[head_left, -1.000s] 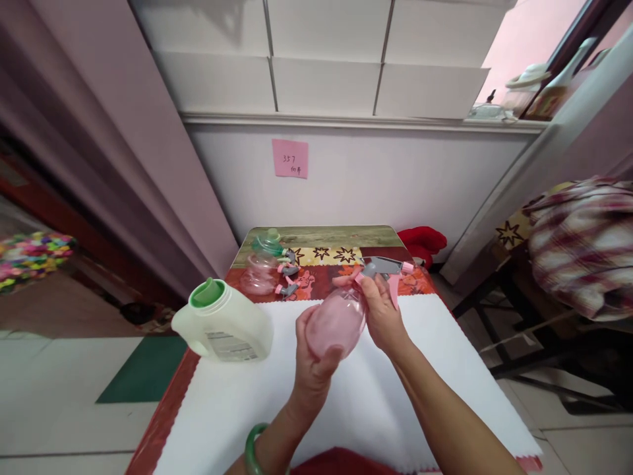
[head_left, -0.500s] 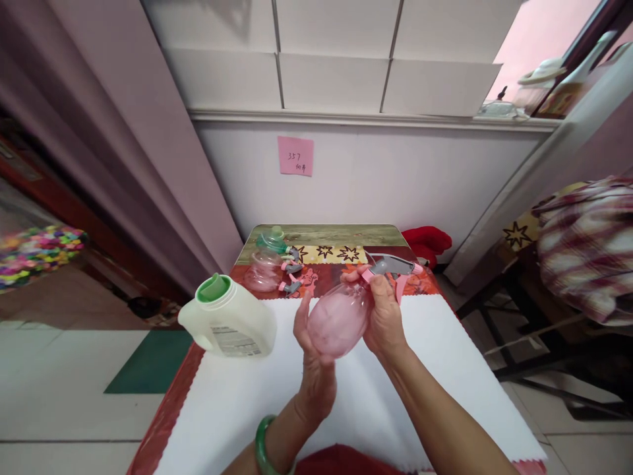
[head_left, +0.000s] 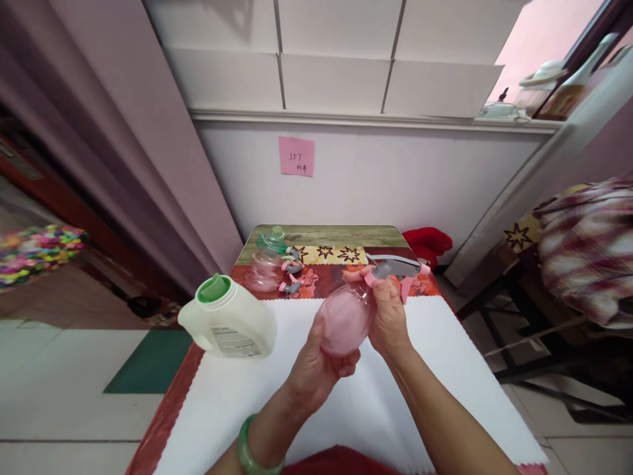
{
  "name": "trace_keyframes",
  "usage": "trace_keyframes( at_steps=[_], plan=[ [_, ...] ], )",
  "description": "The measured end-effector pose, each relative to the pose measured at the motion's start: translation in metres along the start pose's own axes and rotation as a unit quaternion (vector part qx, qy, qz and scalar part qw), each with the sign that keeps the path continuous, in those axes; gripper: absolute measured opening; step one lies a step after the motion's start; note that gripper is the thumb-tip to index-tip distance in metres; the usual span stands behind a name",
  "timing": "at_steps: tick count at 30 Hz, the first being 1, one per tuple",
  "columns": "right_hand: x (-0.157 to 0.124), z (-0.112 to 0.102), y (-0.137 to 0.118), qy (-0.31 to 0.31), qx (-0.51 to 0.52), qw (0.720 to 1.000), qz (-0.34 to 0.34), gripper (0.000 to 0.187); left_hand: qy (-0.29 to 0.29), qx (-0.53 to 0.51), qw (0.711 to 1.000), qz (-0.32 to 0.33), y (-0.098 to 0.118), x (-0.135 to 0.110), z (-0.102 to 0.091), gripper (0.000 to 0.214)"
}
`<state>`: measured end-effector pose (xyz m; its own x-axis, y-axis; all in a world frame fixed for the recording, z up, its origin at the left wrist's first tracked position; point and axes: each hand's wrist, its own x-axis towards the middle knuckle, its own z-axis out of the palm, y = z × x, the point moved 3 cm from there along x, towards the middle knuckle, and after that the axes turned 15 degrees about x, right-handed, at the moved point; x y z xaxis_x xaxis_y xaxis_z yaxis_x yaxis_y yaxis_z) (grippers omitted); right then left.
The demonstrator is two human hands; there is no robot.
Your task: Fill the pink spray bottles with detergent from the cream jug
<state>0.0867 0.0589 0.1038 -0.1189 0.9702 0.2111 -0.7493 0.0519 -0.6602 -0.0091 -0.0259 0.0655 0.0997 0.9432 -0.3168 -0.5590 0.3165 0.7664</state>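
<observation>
Both hands are up over the table (head_left: 459, 396), clamped on one pink spray bottle (head_left: 345, 321). The left hand (head_left: 321, 366) cups the round belly from beneath, and the right hand (head_left: 388, 316) is wrapped around the neck, just under the grey-and-pink trigger head (head_left: 395, 267). The bottle hangs in the air above the white cloth (head_left: 277, 402), tilted so the nozzle points off to the right. Near the left hand a white jug with a green cap (head_left: 227, 320) lies on its side at the cloth's edge, and more small spray bottles (head_left: 270, 264) sit at the far end. My worry is the smooth, rounded plastic — if the two hands twist against each other, the belly could slip from the left palm and drop, perhaps knocking against the jug.
</observation>
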Motion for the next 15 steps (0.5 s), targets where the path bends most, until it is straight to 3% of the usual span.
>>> trace_keyframes(
  at_steps=[3,5,8,10,12,13,15],
  plan=[
    [-0.001,0.002,-0.001,0.024,0.003,1.000,0.018,0.035,0.031,0.040,0.994,0.096,-0.001,0.001,0.004,0.071],
    [-0.004,0.003,0.000,0.042,0.002,0.999,0.021,0.035,0.088,0.099,0.975,0.178,0.000,0.001,0.003,0.079],
    [-0.008,0.003,0.001,0.075,-0.018,0.997,0.017,0.034,0.201,0.201,0.912,0.294,0.006,0.001,-0.003,0.088],
    [-0.010,0.004,0.002,0.083,-0.009,0.996,0.010,0.031,0.248,0.260,0.860,0.362,0.010,-0.001,-0.006,0.089],
    [-0.011,0.005,0.003,0.070,0.016,0.997,0.001,0.028,0.252,0.303,0.827,0.402,0.013,-0.002,-0.007,0.091],
    [-0.010,0.006,0.003,0.059,0.023,0.998,-0.003,0.027,0.238,0.317,0.823,0.406,0.013,-0.002,-0.007,0.094],
    [-0.009,0.007,0.003,0.031,0.004,0.999,0.003,0.030,0.198,0.304,0.845,0.392,0.013,-0.003,-0.007,0.106]
  ],
)
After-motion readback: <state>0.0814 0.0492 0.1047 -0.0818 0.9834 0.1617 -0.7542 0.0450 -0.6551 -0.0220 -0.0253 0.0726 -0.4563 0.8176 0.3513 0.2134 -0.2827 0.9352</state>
